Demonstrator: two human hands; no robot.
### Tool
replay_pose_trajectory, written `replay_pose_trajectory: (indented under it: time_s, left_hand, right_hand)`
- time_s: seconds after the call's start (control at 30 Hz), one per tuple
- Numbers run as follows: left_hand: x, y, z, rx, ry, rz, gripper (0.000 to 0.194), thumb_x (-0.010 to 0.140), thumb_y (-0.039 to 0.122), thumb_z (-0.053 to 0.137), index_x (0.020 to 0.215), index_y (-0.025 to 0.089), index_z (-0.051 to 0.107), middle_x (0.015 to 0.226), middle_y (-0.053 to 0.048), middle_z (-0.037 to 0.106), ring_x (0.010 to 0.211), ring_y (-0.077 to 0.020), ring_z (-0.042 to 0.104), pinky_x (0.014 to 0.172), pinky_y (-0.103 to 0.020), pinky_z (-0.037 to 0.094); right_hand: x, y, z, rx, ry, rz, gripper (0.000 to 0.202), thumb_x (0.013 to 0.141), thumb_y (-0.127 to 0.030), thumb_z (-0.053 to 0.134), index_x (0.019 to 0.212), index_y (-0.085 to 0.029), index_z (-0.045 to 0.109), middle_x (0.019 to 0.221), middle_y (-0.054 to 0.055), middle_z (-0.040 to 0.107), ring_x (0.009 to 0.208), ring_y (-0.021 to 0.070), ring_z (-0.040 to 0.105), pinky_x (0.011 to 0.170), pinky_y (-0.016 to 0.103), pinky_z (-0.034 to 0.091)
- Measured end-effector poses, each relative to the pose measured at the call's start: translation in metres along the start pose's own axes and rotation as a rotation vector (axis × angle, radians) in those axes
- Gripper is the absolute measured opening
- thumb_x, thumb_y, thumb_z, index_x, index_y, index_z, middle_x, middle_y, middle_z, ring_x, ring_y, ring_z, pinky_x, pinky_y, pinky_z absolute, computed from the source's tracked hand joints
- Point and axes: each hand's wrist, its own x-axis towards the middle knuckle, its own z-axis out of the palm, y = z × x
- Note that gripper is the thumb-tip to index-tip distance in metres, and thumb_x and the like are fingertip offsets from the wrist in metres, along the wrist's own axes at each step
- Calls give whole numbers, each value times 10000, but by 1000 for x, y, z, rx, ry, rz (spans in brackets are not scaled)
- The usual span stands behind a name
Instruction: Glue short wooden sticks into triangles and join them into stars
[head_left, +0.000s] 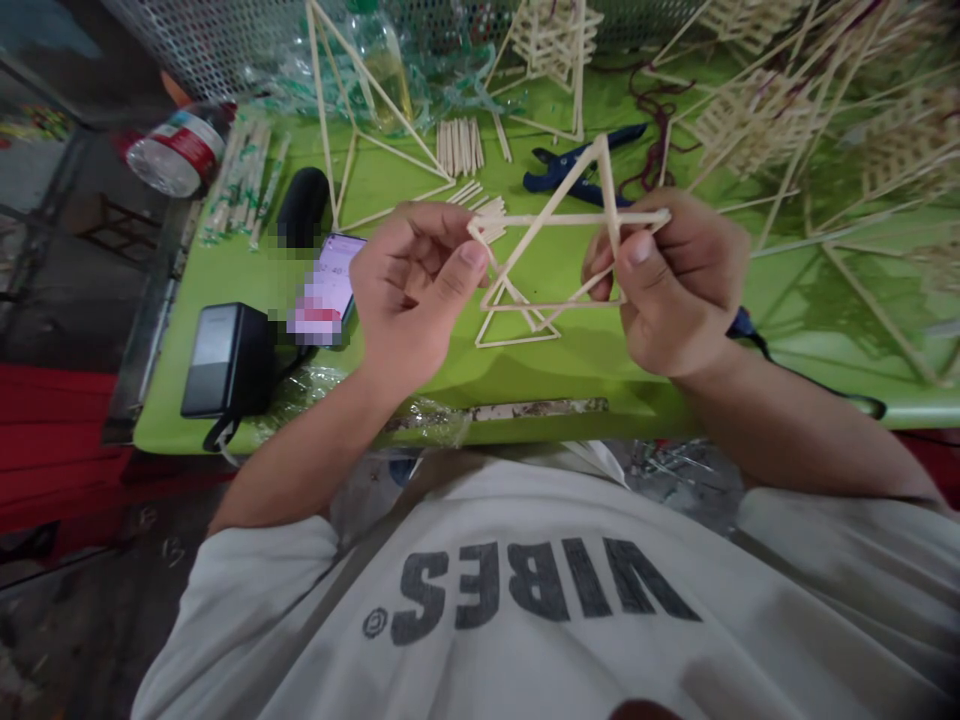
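Note:
Between my hands, over the green table, a frame of thin wooden sticks is held up, made of crossing triangles. My left hand pinches its left corner between thumb and curled fingers. On the other side, my right hand grips the right corner, thumb against the sticks. A small stick triangle shows below the frame; whether it is joined to it I cannot tell. Behind the frame lie short loose sticks and blue pliers.
At the left are a phone, a black power bank, a dark cylinder and a plastic bottle. A stick bundle and larger stick frame stand behind. Woven stick pieces fill the right.

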Motion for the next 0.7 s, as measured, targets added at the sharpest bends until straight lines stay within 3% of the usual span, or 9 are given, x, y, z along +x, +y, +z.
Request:
replay_pose_trajectory:
  time_s: [0.27, 0.43, 0.53, 0.6, 0.7]
  left_hand:
    - [1, 1, 0, 74, 81, 12, 338, 1077, 656, 954, 1126, 331, 877, 806, 45, 773, 663, -87, 725, 522, -287, 523]
    - [1, 0, -4, 9, 44, -57, 319, 1074, 643, 951, 1108, 335, 877, 814, 49, 759, 648, -91, 727, 581, -262, 586]
    - [2, -3, -7, -27, -22, -123, 285, 1091, 618, 933, 1128, 337, 904, 853, 27, 791, 647, -107, 722, 592, -265, 607]
    - [2, -5, -8, -17, -29, -94, 266, 1103, 598, 920, 1185, 345, 924, 872, 15, 795, 657, -115, 714, 576, -265, 580]
    - [5, -7, -7, 43, -5, 58, 326, 1086, 615, 929, 1275, 350, 921, 963, -7, 815, 706, -125, 702, 564, -274, 529]
  right_hand:
    - [0, -2, -3, -50, -37, 2, 353, 1141, -616, 852, 940, -327, 837, 737, 4, 674, 589, 198, 547, 563, 405, 375]
    - [5, 0, -3, -68, -53, 24, 449, 1095, -728, 871, 905, -327, 799, 713, 3, 659, 579, 205, 538, 549, 405, 407]
    - [7, 4, -5, -57, -74, -11, 444, 1090, -717, 881, 906, -321, 803, 705, -2, 663, 561, 196, 545, 535, 398, 396]
    - [9, 5, -7, -43, -79, -36, 435, 1122, -662, 865, 891, -301, 793, 700, -8, 659, 556, 181, 550, 539, 387, 389]
    - [10, 4, -11, -79, -144, -43, 428, 1180, -601, 804, 894, -285, 771, 726, -9, 654, 592, 172, 559, 581, 379, 400]
